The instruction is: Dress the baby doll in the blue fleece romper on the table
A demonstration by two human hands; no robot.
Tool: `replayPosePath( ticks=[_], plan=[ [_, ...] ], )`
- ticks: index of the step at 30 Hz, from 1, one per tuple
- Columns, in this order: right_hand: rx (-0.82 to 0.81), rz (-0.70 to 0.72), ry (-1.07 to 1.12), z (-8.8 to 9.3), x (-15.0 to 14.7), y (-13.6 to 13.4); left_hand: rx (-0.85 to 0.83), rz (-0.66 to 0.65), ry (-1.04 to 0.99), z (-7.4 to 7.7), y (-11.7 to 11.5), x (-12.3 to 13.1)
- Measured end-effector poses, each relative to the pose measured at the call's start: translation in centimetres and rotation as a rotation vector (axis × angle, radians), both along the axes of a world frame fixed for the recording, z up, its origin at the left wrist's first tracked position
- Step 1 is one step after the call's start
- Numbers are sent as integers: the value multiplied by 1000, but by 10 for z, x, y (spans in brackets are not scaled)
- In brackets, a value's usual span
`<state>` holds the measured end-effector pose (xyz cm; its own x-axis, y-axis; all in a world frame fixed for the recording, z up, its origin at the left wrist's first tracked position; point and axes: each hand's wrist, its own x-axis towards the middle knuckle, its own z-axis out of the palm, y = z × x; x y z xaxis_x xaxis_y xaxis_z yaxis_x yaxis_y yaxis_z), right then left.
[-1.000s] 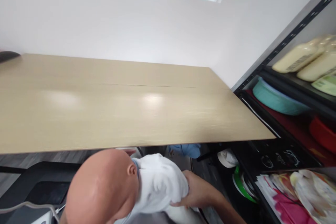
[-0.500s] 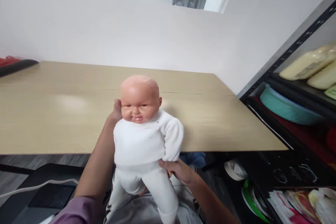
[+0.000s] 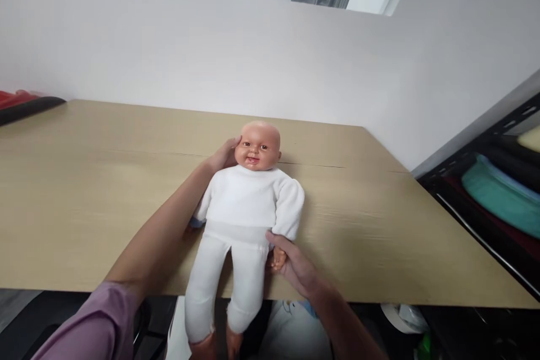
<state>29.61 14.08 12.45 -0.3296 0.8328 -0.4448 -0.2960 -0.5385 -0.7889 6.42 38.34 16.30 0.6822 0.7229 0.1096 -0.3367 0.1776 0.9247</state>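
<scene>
A baby doll (image 3: 244,197) in a white top and white trousers lies face up over the wooden table (image 3: 126,180), its feet past the front edge. Behind the left side of the doll's head, my left hand (image 3: 225,154) holds it, with part of the fingers hidden. My right hand (image 3: 291,261) is closed around the doll's side at the waist, thumb on top, beside the doll's small hand. The fingers under the body are out of sight.
Black shelving at the right holds a teal item (image 3: 502,194). A red item (image 3: 17,99) and a dark roll lie at the table's far left corner. A white wall (image 3: 253,50) with a window stands behind the table. White round item below the front edge.
The doll has moved away from my body, onto the table, and leans back further. Both hands have gone forward with it. The view has shifted.
</scene>
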Motion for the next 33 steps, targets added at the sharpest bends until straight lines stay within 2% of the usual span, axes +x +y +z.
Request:
replayPosePath(
  ticks=[4,8,13,17,21,25,28,33],
  plan=[
    [-131,8,29,8,9,32,-41,8,31,1,34,7],
    [-213,-22,30,22,16,61,-81,-30,61,-5,63,14],
    [-191,-78,-42,27,26,107,-120,-74,51,-10,94,26],
    [-74,-62,-170,18,41,144,-106,-10,51,-13,121,37],
    [49,-41,-416,9,69,165,-86,57,130,-19,138,40],
    [264,-10,-754,8,96,166,-52,54,231,-22,139,37],
    [460,7,-1043,9,106,163,-29,40,279,-21,136,36],
    [658,11,-1227,-1,108,168,-35,83,336,-21,133,42]
  ],
)
